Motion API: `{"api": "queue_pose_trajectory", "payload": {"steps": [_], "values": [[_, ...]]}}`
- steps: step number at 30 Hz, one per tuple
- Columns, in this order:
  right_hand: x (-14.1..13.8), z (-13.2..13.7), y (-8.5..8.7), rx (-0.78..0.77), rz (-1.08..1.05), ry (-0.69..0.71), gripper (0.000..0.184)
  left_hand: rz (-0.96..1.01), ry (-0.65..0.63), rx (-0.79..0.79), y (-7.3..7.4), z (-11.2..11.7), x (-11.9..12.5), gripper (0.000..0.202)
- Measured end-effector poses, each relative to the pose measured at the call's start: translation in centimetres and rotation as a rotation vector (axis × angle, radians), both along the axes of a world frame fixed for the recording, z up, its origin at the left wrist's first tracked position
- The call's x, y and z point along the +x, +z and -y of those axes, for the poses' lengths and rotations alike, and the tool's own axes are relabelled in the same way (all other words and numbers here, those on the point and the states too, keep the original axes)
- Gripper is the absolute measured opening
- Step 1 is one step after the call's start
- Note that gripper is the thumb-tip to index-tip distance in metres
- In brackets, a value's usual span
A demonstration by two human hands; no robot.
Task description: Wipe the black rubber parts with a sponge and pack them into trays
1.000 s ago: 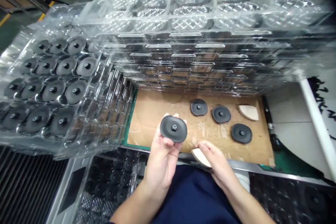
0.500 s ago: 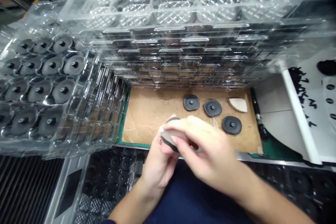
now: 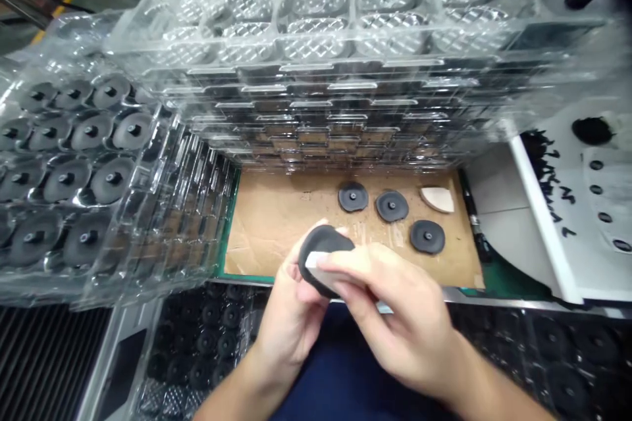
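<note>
Clear tray stack [image 3: 336, 89] beyond the cardboard [image 3: 266, 210] | left hand [image 3: 291, 306] and right hand [image 3: 399, 309], both gripping | black disc [image 3: 320, 237] in the left, tilted near the cardboard's front edge | pale block [image 3: 315, 263] pinched in the right, against the disc's face | risk: uneven pressure could skid the block; a loose left hold might drop the disc

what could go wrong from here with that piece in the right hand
The pale piece could slip off the black disc, since the disc is held tilted in the left hand. The left fingers, close around the disc, might get rubbed. The right hand could also knock the loose disc near it on the cardboard.
</note>
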State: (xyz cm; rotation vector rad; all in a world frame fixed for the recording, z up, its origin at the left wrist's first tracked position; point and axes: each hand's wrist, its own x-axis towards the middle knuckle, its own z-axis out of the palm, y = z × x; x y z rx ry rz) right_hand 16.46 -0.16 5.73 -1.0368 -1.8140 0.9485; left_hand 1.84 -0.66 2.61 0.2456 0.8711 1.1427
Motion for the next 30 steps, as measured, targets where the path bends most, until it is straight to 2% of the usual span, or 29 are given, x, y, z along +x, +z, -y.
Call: {"api": "queue_pose_trajectory", "payload": {"steps": [4,7,8,10,12,13,15,17,18,20,23,25,26,27,30], "values": [[-0.5,-1.5,0.4,-0.11,0.108,0.209,0.02,-0.009,-0.018,-0.015,-0.3,0.2,-0.6,0.05],[-0.1,-1.5,0.2,-0.024,0.034,0.151,0.021,0.002,-0.027,0.0,-0.6,0.1,-0.8,0.049],[0.2,-1.2,-0.1,-0.056,0.004,0.145,0.022,0.006,-0.03,-0.006,-0.6,0.0,-0.8,0.05],[1.0,0.0,-1.2,-0.264,0.0,0.242,0.02,0.005,-0.014,-0.039,-0.7,-0.2,-0.9,0.05],[2.0,1.5,-3.1,-0.528,0.035,0.336,0.016,0.006,0.031,-0.072,-0.7,-0.3,-1.1,0.051],[2.5,2.2,-4.2,-0.627,0.042,0.296,0.016,0.012,0.05,-0.082,-0.7,-0.4,-1.1,0.055],[3.3,3.4,-6.3,-0.76,0.029,0.103,0.02,0.032,0.053,-0.095,-0.7,-0.4,-1.0,0.058],[3.7,3.9,-7.2,-0.823,-0.01,-0.072,0.024,0.063,0.023,-0.105,-0.6,-0.4,-0.7,0.056],[3.6,3.9,-7.0,-0.813,-0.027,-0.135,0.024,0.074,0.01,-0.108,-0.5,-0.4,-0.4,0.054],[3.1,3.2,-5.5,-0.69,-0.048,-0.219,0.021,0.079,-0.001,-0.11,-0.2,-0.2,0.2,0.051],[1.4,1.4,-2.1,-0.346,-0.078,-0.259,0.017,0.07,-0.017,-0.119,0.3,0.3,0.8,0.047],[0.2,0.4,-0.2,-0.129,-0.066,-0.199,0.021,0.068,-0.052,-0.12,0.4,0.8,0.8,0.043],[-0.3,0.0,0.5,-0.07,-0.04,-0.146,0.022,0.057,-0.067,-0.124,0.3,1.0,0.6,0.042],[-0.7,-0.3,0.9,-0.06,0.0,-0.069,0.021,0.036,-0.072,-0.128,0.2,1.2,0.4,0.042],[-1.2,-0.8,1.3,-0.192,0.14,0.176,0.019,-0.045,-0.023,-0.135,-0.2,1.6,0.0,0.052]]}}
